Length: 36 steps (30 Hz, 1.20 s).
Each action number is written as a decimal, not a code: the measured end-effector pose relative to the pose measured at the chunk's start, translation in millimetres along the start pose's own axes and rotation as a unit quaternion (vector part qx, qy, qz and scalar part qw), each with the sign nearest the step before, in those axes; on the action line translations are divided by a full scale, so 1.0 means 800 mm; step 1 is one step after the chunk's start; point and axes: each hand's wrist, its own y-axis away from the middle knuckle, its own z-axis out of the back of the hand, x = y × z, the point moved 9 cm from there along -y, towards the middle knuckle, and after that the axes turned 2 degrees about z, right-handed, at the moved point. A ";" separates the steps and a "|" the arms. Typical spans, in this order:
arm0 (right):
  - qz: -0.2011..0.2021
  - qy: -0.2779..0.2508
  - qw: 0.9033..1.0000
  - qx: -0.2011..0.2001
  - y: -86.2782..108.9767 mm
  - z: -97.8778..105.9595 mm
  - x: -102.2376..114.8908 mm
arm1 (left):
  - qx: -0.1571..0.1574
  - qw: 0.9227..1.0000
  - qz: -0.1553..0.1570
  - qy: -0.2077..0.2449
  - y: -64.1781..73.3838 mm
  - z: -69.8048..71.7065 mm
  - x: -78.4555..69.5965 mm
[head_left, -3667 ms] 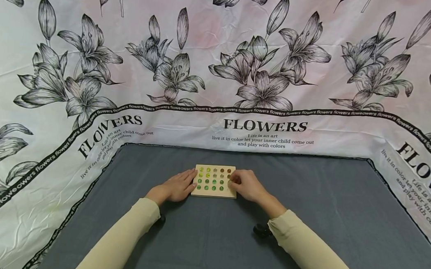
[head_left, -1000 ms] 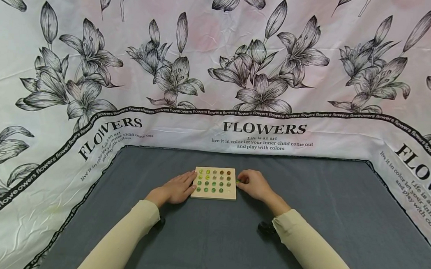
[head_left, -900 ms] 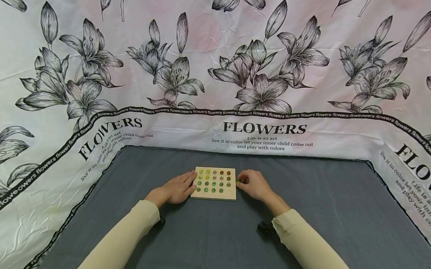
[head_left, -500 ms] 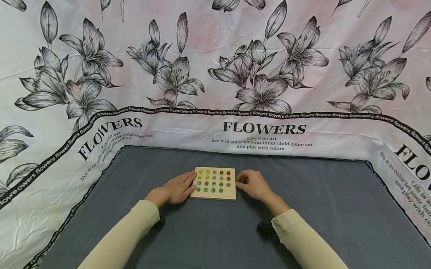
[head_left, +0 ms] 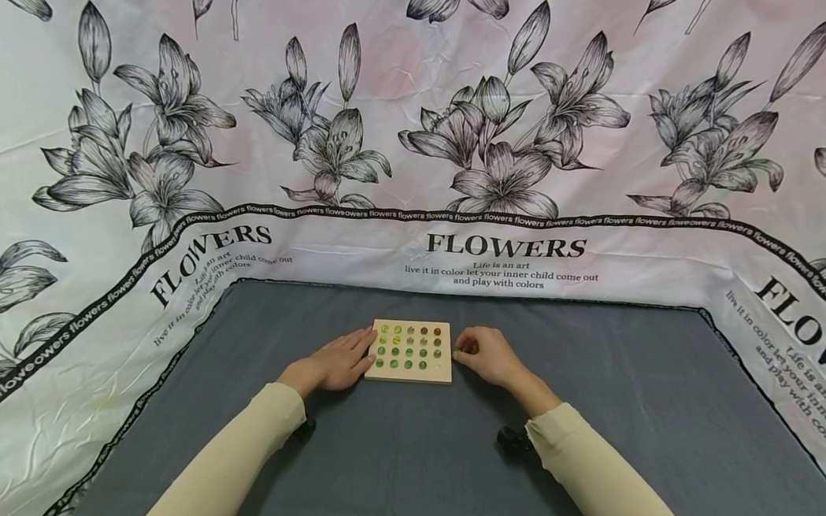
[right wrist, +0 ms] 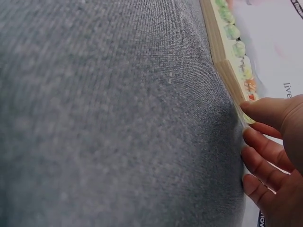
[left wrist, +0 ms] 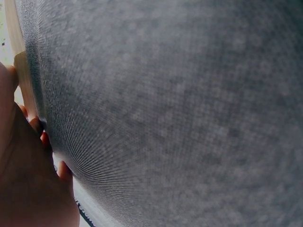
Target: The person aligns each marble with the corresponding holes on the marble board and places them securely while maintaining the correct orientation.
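A light wooden board (head_left: 409, 374) lies flat on the cloth, with rows of glass marbles (head_left: 410, 352) in green, yellow, clear and brown. At its near right corner one round hollow (head_left: 438, 366) holds no marble. My left hand (head_left: 339, 360) rests against the board's left side, fingers extended along and over that edge. Just off the right edge, my right hand (head_left: 488, 355) pinches a small green marble (head_left: 458, 350) between thumb and fingertips. In the right wrist view this marble (right wrist: 247, 119) is mostly hidden by the thumb, close to the board's side (right wrist: 230, 80).
Grey cloth (head_left: 400, 462) covers the table around the board. Behind it rises a white and pink curtain (head_left: 357, 243) printed with lilies and lettering. A black wrist device (head_left: 511, 440) sits under the right sleeve.
My right hand has moved off the board's right side since the earliest frame, uncovering the bare hollow and showing the green marble at its fingertips. It has barely moved over the last second.
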 end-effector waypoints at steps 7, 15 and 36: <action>0.018 -0.007 1.000 0.009 0.007 0.002 0.007 | 0.004 1.000 0.000 0.005 0.003 0.003 -0.003; 0.039 -0.021 0.999 0.018 0.014 0.002 0.024 | 0.007 1.000 0.002 0.000 -0.001 0.003 -0.004; 0.064 -0.041 0.997 0.026 0.019 -0.020 0.045 | 0.004 1.000 0.003 0.012 0.000 0.000 -0.005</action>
